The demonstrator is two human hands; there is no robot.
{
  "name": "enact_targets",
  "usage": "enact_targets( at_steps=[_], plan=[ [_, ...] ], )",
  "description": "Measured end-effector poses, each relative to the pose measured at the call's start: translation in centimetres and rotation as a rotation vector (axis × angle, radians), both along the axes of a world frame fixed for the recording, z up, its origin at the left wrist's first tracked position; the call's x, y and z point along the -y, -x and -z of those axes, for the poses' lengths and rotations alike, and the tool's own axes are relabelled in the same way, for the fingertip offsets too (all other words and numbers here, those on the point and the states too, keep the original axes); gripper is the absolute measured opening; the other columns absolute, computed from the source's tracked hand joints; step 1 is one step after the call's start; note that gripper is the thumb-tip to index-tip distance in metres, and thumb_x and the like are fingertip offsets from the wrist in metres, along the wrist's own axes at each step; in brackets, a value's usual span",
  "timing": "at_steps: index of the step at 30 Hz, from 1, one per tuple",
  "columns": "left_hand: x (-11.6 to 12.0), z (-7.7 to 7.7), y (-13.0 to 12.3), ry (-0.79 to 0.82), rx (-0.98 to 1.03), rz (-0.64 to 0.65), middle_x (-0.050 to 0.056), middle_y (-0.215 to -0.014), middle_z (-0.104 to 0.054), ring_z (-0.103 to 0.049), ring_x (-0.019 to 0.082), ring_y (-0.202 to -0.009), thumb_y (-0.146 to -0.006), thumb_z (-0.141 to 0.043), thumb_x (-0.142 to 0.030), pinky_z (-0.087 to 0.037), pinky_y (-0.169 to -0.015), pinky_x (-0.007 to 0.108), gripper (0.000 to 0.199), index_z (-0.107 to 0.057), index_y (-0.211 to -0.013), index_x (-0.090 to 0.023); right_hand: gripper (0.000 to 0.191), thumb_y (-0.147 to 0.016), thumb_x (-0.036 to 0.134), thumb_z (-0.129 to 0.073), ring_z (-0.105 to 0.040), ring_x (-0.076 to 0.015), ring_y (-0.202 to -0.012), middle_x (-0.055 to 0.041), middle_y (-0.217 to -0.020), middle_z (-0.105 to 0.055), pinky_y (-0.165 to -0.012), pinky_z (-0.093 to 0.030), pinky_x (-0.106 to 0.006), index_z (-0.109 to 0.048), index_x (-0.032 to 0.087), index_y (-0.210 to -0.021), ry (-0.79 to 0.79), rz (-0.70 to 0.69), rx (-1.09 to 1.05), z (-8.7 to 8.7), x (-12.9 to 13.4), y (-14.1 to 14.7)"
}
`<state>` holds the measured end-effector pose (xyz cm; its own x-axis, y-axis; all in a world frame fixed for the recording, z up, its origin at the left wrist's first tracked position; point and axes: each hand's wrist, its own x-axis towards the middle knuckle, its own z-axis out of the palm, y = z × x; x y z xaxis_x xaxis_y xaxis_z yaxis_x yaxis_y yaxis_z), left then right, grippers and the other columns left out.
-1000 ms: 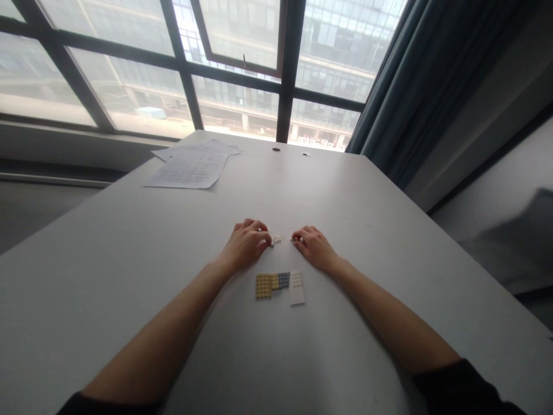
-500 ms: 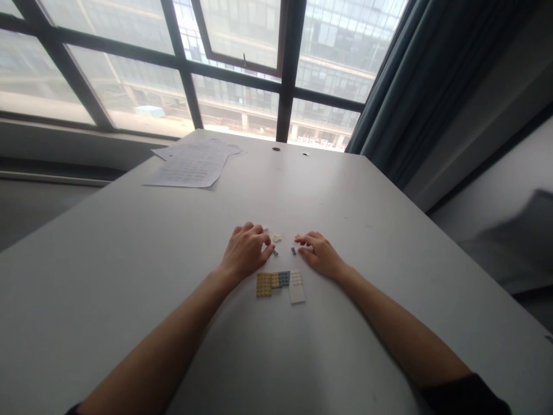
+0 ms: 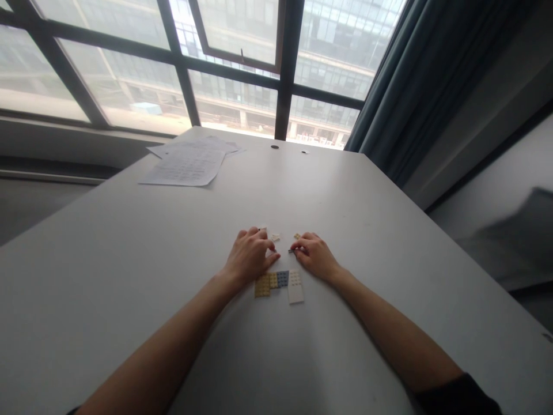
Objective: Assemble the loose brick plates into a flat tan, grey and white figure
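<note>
My left hand [image 3: 250,252] rests on the white table with thumb and index finger closing around a small grey piece [image 3: 275,250], mostly hidden by the fingers. Across from it, my right hand [image 3: 317,255] pinches a small dark grey piece [image 3: 291,251] between thumb and index finger. Just nearer to me lie a tan studded plate [image 3: 262,285], a smaller yellow one [image 3: 273,280], a blue-grey one [image 3: 282,279] and a white piece [image 3: 296,287], side by side. Small cream pieces [image 3: 275,237] and a yellow piece [image 3: 297,236] lie beyond the fingers.
Printed paper sheets [image 3: 184,164] lie at the far left of the white table [image 3: 367,230]. Two round holes are near its far edge. Behind stand a large window and a dark curtain [image 3: 415,75] at the right.
My right fingers have closed on the dark grey piece, which has turned sideways. My left thumb and index finger have moved slightly right over the other grey piece.
</note>
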<state>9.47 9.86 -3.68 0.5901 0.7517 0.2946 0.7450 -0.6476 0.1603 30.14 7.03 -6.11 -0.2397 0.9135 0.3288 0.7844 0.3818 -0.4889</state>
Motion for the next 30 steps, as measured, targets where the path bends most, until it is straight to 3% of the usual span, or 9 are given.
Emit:
enact_targets(
  at_steps=[4, 6, 9, 11, 23, 30],
  plan=[
    [-0.1, 0.3, 0.1, 0.038, 0.038, 0.055, 0.005, -0.088, -0.066, -0.053, 0.025, -0.095, -0.08, -0.063, -0.042, -0.036, -0.082, 0.039, 0.02, -0.073, -0.083, -0.025, 0.03, -0.082, 0.005, -0.053, -0.054, -0.0177, -0.1, -0.0039, -0.096, -0.063, -0.094, -0.042, -0.033, -0.07, 0.023, -0.098, -0.029, -0.068, -0.043, 0.2, 0.1, -0.4],
    [-0.2, 0.5, 0.2, 0.049, 0.065, 0.07, 0.005, -0.089, -0.066, -0.053, 0.024, -0.095, -0.081, -0.062, -0.043, -0.036, -0.083, 0.039, 0.022, -0.073, -0.086, -0.025, 0.027, -0.084, 0.008, -0.054, -0.054, -0.0182, -0.1, -0.0047, -0.098, -0.063, -0.094, -0.042, -0.033, -0.069, 0.022, -0.101, -0.036, -0.01, -0.059, 0.2, 0.2, -0.4],
    [-0.4, 0.7, 0.5, 0.067, 0.094, 0.071, 0.005, -0.091, -0.067, -0.054, 0.024, -0.095, -0.084, -0.058, -0.04, -0.037, -0.084, 0.039, 0.022, -0.073, -0.09, -0.025, 0.01, -0.083, 0.019, -0.06, -0.056, -0.0184, -0.089, -0.005, -0.09, -0.063, -0.085, -0.044, -0.033, -0.069, 0.019, -0.088, -0.009, 0.138, -0.059, 0.1, 0.5, -0.2],
    [-0.5, 0.8, 0.5, 0.078, 0.098, 0.075, 0.005, -0.092, -0.067, -0.054, 0.024, -0.095, -0.084, -0.057, -0.036, -0.037, -0.084, 0.039, 0.02, -0.073, -0.091, -0.026, 0.009, -0.082, 0.025, -0.063, -0.055, -0.0172, -0.082, -0.004, -0.084, -0.062, -0.079, -0.044, -0.031, -0.068, 0.018, -0.081, 0.023, 0.167, -0.047, 0.0, 0.6, 0.0],
    [-0.2, 0.8, -0.2, 0.126, 0.109, 0.149, 0.003, -0.088, -0.067, -0.054, 0.022, -0.091, -0.084, -0.059, -0.035, -0.037, -0.084, 0.037, 0.016, -0.073, -0.088, -0.029, 0.01, -0.079, 0.017, -0.065, -0.054, -0.0167, -0.085, -0.0028, -0.083, -0.061, -0.081, -0.043, -0.03, -0.073, 0.022, -0.084, 0.056, -0.024, -0.067, -0.6, 0.9, 0.1],
    [-0.2, 0.6, -0.5, 0.158, 0.107, 0.19, 0.004, -0.087, -0.066, -0.055, 0.021, -0.088, -0.084, -0.06, -0.035, -0.037, -0.083, 0.035, 0.016, -0.074, -0.089, -0.029, 0.011, -0.079, 0.017, -0.066, -0.055, -0.018, -0.09, -0.0035, -0.087, -0.064, -0.085, -0.042, -0.032, -0.073, 0.023, -0.086, 0.052, -0.029, -0.06, -0.5, 1.1, 0.1]
  ],
)
